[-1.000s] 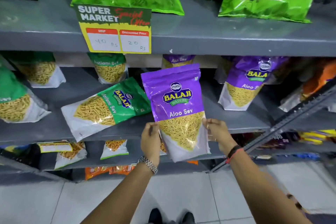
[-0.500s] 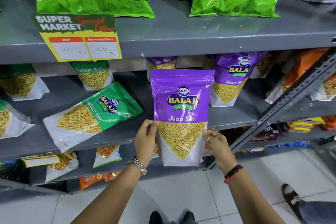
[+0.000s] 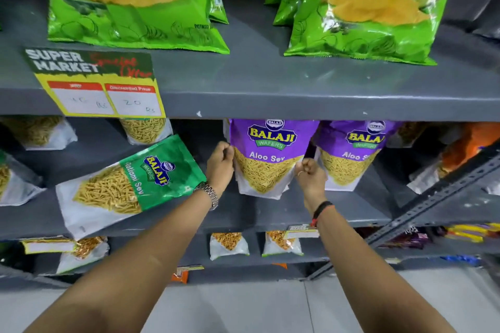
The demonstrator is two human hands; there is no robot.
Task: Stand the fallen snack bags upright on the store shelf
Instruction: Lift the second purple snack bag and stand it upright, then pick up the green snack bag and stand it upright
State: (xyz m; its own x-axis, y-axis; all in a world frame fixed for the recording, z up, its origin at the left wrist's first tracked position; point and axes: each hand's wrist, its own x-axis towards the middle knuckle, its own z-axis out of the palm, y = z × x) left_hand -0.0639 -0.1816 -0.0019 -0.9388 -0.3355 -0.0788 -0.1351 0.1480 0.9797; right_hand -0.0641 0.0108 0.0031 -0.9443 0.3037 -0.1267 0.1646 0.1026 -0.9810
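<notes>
Both hands on the purple Aloo Sev bag [image 3: 266,159], which stands upright on the middle shelf [image 3: 270,213], top edge hidden behind the lip of the upper shelf [image 3: 297,97]. Left hand [image 3: 220,165] at the bag's left edge, fingers [image 3: 226,150] curled and pinching that edge. Right hand [image 3: 311,174] at the right edge, fingers [image 3: 304,166] curled and pinching the side seam low down. A second purple Aloo Sev bag [image 3: 351,154] stands just beside it on the right, upright, partly overlapped. Green Ratlami Sev bag [image 3: 130,184] lies flat and tilted on the same shelf to the left of the left hand, bottom corner hanging over the shelf front. Price tag [image 3: 94,84] hangs on the upper shelf edge; large green chip bags [image 3: 135,3] sit above.
</notes>
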